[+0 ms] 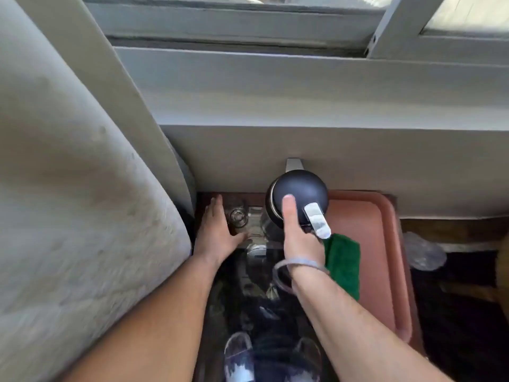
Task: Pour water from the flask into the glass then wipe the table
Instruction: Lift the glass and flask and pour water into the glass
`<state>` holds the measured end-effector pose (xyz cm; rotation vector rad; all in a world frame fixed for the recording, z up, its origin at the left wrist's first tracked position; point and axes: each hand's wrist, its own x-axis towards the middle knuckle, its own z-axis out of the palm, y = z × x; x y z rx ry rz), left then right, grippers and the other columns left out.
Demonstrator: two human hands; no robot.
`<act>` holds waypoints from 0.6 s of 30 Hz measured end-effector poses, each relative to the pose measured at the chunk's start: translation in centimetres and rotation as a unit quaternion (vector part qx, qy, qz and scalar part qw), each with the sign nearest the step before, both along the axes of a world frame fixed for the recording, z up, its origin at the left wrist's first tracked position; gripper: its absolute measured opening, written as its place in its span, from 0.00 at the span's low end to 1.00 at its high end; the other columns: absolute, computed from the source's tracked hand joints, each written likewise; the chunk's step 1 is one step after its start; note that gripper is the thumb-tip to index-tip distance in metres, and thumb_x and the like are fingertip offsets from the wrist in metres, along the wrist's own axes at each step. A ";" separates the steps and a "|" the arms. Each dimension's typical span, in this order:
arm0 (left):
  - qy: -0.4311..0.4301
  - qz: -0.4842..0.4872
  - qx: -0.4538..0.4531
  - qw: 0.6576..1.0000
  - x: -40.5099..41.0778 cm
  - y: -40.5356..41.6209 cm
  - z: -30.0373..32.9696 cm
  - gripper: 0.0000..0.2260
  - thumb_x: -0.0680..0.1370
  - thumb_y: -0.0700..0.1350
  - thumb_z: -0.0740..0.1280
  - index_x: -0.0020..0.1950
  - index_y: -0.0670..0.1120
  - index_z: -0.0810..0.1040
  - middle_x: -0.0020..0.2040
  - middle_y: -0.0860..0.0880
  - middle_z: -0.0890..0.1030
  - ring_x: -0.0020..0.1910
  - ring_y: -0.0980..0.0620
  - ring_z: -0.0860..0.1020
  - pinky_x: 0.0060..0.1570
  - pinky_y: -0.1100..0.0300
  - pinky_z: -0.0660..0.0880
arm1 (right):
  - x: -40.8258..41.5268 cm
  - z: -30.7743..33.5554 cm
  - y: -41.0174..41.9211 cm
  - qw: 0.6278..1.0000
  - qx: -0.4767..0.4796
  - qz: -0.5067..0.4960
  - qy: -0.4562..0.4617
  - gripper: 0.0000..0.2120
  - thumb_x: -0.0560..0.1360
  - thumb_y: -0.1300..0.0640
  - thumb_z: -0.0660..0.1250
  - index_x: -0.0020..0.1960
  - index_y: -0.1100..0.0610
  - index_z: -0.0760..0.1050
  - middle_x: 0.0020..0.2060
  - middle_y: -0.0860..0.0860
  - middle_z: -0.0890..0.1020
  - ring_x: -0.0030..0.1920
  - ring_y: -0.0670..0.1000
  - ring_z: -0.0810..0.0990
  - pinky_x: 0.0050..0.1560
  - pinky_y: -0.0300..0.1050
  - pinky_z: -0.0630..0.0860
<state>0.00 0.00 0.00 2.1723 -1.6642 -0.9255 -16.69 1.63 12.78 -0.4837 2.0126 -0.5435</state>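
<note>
— Where was the flask (297,198) found?

— It was seen from above, at the far edge of the glass-topped table (249,282), close against the pale wall (330,158) beneath the window frame (234,26). Its dark domed lid was turned toward the camera, and a silver spout was pointed at the wall.

— How was it held?

— The right hand (298,238) was closed round the handle, the thumb laid flat on the lid beside the silver lever. A thin bangle (297,264) was worn at that wrist.

— And the glass (237,216)?

— It was stood upright on the table, just left of the flask. The left hand (219,232) was spread open beside it, fingers extended along its left side; whether it was actually touched could not be told.

— Was a cloth seen?

— A green cloth (344,264) was laid on the pink tray (385,244) to the right, partly hidden by the right wrist. A pale cushion (77,202) was noted at the left.
</note>
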 end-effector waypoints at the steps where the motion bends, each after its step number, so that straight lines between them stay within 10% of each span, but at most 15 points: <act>1: 0.028 0.010 -0.009 1.000 0.1 -0.1 -0.6 0.53 0.63 0.56 0.82 0.79 0.45 0.56 0.77 0.43 0.67 0.75 0.45 0.66 0.74 0.51 0.64 | 0.2 0.0 -0.6 0.999 0.008 -0.048 -0.011 0.57 0.47 0.13 0.51 0.61 0.51 0.76 0.61 0.54 0.79 0.59 0.58 0.77 0.65 0.54 0.69; 5: 0.098 0.073 -0.027 0.992 0.2 -1.2 -1.7 0.42 0.61 0.55 0.83 0.69 0.54 0.65 0.61 0.51 0.80 0.59 0.53 0.78 0.57 0.62 0.71 | 0.4 -0.8 -1.4 0.988 0.010 -0.142 -0.056 0.42 0.42 0.15 0.57 0.40 0.48 0.70 0.51 0.51 0.80 0.49 0.54 0.78 0.60 0.51 0.71; 10: 0.148 0.093 -0.039 0.984 0.2 -2.1 -3.0 0.39 0.59 0.52 0.85 0.65 0.53 0.71 0.55 0.56 0.80 0.54 0.57 0.78 0.48 0.76 0.66 | -0.1 -1.9 -1.3 0.984 -0.010 -0.148 -0.101 0.49 0.34 0.16 0.62 0.40 0.51 0.78 0.30 0.51 0.80 0.27 0.51 0.79 0.44 0.51 0.82; 18: 0.128 0.097 -0.050 0.986 0.7 -1.3 -1.1 0.40 0.61 0.53 0.83 0.66 0.59 0.65 0.52 0.60 0.78 0.51 0.59 0.77 0.48 0.73 0.67 | -1.6 -1.3 -0.7 0.991 -0.061 -0.084 -0.089 0.42 0.38 0.17 0.65 0.35 0.51 0.76 0.24 0.49 0.73 0.18 0.47 0.67 0.24 0.41 0.67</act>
